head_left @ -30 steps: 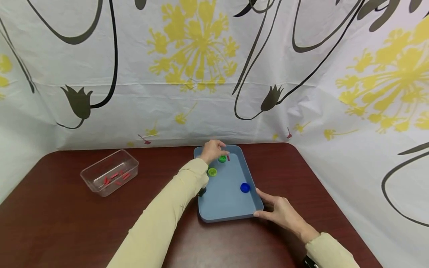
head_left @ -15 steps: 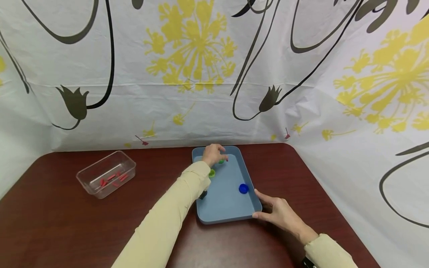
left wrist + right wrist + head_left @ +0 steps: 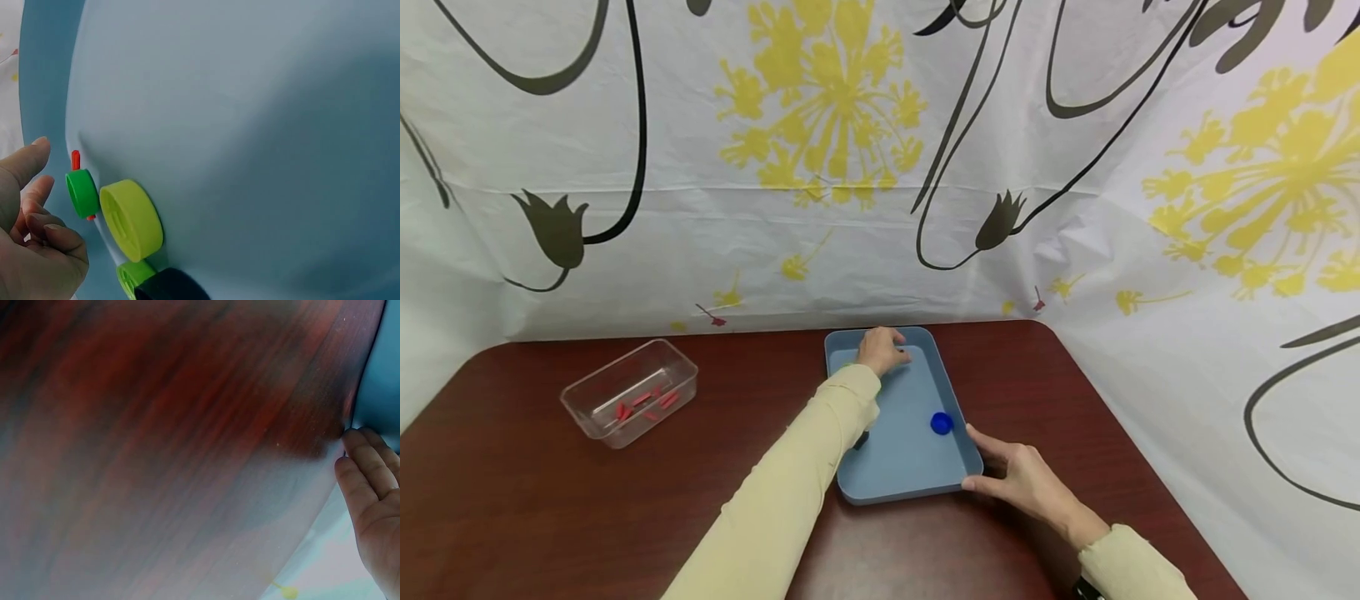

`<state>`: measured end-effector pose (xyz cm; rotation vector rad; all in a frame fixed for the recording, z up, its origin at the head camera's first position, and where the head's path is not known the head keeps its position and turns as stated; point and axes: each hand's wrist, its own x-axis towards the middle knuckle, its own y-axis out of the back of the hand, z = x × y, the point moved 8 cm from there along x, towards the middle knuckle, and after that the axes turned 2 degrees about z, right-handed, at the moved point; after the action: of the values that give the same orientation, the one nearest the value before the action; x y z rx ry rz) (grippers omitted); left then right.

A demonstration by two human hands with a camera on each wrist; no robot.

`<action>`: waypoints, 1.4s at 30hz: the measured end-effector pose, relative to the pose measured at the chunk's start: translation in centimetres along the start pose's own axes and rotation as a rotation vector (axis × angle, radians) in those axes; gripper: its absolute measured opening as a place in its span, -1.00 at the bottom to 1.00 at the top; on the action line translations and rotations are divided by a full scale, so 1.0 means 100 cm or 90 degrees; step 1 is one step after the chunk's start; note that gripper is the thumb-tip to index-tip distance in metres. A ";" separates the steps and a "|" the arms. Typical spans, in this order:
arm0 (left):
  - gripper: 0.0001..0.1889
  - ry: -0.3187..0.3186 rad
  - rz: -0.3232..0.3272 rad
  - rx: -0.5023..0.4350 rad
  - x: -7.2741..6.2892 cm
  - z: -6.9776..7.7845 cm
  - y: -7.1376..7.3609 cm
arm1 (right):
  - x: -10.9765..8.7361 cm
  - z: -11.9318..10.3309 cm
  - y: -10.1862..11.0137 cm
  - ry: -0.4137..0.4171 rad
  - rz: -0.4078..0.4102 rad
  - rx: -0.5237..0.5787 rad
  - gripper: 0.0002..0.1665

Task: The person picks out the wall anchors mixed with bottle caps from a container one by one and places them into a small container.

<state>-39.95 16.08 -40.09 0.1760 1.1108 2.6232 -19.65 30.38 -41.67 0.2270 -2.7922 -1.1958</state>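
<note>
My left hand [image 3: 882, 350] reaches over the far part of a blue tray [image 3: 895, 483]. In the left wrist view its fingers are partly bent, with nothing visible between them. Just beyond lies a green cap [image 3: 82, 194], with a thin red stick [image 3: 75, 160] showing at both sides of it. Beside that sit a yellow-green cap [image 3: 132, 220] and a light green cap [image 3: 133, 276], partly behind a dark round thing [image 3: 172, 285]. My right hand [image 3: 1026, 479] holds the tray's near right corner between thumb and fingers. A blue cap [image 3: 942, 423] rests in the tray nearby.
A clear plastic box [image 3: 625, 375] with several red sticks [image 3: 646, 400] stands on the brown table [image 3: 737, 400], left of the tray. Behind the table hangs a white patterned cloth [image 3: 835, 283]. My left sleeve [image 3: 775, 492] crosses the tray's left edge.
My left hand has moved slightly nearer and to the right, covering the green caps and red stick seen earlier in the head view. The right hand keeps its place at the tray's corner.
</note>
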 end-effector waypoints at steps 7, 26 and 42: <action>-0.65 0.004 0.013 0.010 0.002 -0.003 -0.004 | 0.000 0.001 -0.001 0.003 -0.001 0.003 -0.04; -0.70 0.007 0.061 0.028 0.005 -0.008 -0.013 | 0.001 -0.003 0.002 0.023 0.008 -0.005 -0.08; -0.72 0.003 0.087 0.048 0.006 -0.014 -0.017 | 0.000 0.001 0.000 0.006 0.002 0.016 -0.06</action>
<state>-40.44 16.43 -42.24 0.2702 1.2409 2.7029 -19.69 30.47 -41.77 0.2296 -2.8001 -1.1559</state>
